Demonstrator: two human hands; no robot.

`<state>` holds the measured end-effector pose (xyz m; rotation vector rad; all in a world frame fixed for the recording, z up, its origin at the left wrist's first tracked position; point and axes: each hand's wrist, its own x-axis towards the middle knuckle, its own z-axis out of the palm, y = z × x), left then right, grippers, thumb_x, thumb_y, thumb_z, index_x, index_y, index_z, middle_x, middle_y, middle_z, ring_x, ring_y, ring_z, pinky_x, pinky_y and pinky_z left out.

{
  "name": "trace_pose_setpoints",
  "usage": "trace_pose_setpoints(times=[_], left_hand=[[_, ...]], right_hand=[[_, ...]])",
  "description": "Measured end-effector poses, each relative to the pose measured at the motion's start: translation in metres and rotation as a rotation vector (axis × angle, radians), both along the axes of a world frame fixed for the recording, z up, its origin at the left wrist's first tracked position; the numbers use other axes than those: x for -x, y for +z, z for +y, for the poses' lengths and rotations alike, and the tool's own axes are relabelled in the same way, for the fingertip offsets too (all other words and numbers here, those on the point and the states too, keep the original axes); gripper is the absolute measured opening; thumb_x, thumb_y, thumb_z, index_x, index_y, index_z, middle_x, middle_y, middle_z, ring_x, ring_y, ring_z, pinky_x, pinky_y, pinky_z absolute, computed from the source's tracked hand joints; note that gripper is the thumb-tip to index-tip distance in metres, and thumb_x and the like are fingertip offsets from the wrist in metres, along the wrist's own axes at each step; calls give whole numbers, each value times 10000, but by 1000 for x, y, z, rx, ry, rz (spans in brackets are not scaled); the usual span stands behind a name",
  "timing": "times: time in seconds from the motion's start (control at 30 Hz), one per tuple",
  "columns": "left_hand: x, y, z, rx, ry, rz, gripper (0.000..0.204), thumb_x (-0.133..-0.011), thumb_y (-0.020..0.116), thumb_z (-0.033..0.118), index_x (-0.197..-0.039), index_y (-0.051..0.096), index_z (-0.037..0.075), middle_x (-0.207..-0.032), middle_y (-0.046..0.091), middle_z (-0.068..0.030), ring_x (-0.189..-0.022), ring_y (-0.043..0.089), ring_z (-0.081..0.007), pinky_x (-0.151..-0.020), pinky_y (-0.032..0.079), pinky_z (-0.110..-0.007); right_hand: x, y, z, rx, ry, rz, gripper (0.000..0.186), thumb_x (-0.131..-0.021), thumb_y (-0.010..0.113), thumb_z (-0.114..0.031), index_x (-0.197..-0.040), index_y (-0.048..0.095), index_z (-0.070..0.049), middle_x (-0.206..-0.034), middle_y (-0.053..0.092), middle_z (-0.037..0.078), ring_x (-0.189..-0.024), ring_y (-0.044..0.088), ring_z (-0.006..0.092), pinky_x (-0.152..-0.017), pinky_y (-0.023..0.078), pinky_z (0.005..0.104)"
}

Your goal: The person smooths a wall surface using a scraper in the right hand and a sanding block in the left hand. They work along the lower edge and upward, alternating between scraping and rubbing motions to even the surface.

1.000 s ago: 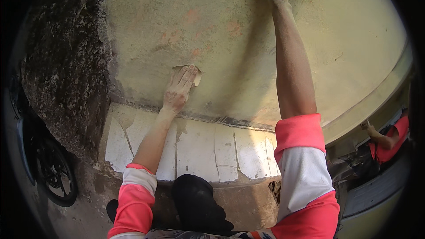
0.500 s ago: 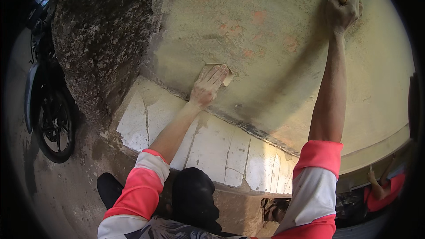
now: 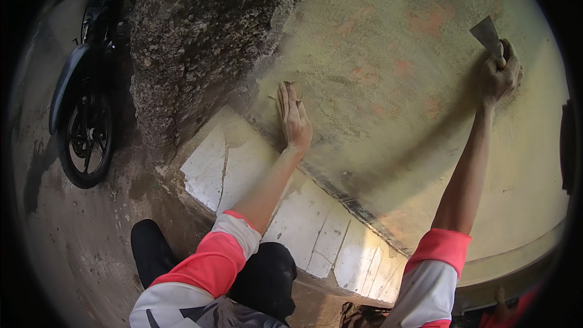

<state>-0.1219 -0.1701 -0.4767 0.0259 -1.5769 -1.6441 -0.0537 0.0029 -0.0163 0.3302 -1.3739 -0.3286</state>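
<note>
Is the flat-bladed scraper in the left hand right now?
No: the scraper is gripped in the right hand, while the left hand is well apart from it, over at the wall.

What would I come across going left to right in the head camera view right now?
A motorcycle wheel, then a rough, dark stretch of wall, then the person's left hand, and lastly the right hand with a scraper in it.
</note>
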Motion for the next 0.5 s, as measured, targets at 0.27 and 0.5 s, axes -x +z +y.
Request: trace_pose_setpoints(times=[0.27,0.5], left_hand=[[-8,37,12,-63,-82,-38,581,-1138,349,202,-1631,212,-72,-1729,159,-240,-1607,149,-375,-1312,173,-465],[38,-29,-22,-308,39,-275,608,-1144,321,278,-1632,210,-69,-1733,133,-240,-1607,138,-382,-1315,171,-455]], right_hand=[[-7,-1,20,49,-52,-16,217,-987,710,-321,-1159,773,-205,-1119,772,-28,-1145,630,226,-1074,428,388],[3,6,17,-9,3,-10,225,-989,703,-303,-1171,771,-189,-1123,780,-10,-1124,648,223,-1074,425,377]])
